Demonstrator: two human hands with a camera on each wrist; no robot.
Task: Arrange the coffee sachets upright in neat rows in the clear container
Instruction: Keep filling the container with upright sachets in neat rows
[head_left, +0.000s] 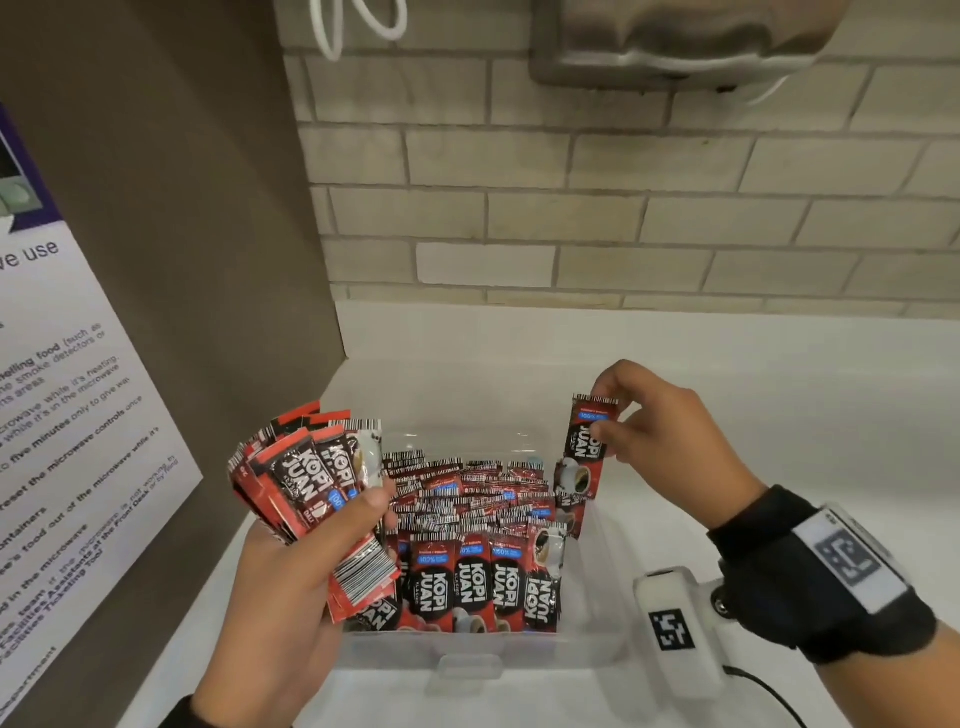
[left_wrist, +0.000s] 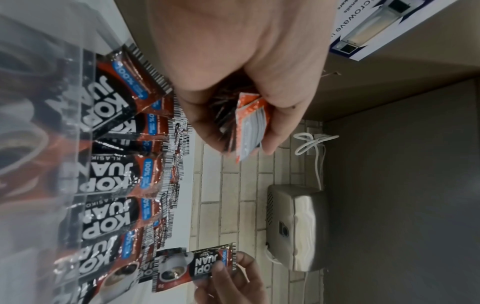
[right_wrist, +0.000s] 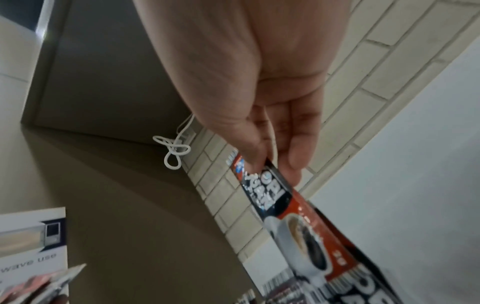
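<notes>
The left hand (head_left: 291, 587) has its grip closed around a fanned bunch of sachets (head_left: 306, 467) beside the clear container (head_left: 483, 649) on the white counter (head_left: 779, 395). The right hand (head_left: 660, 447) pinches a single sachet (head_left: 584, 452) upright above the container's right edge, where rows of sachets (head_left: 478, 577) stand.

Right hand (right_wrist: 259, 102) pinches a coffee sachet (right_wrist: 291, 214).

Sachets (head_left: 467, 519) in container (head_left: 483, 656), on counter (head_left: 727, 364) before wall (head_left: 623, 208)

Soft even light, blurry wrist views
</notes>
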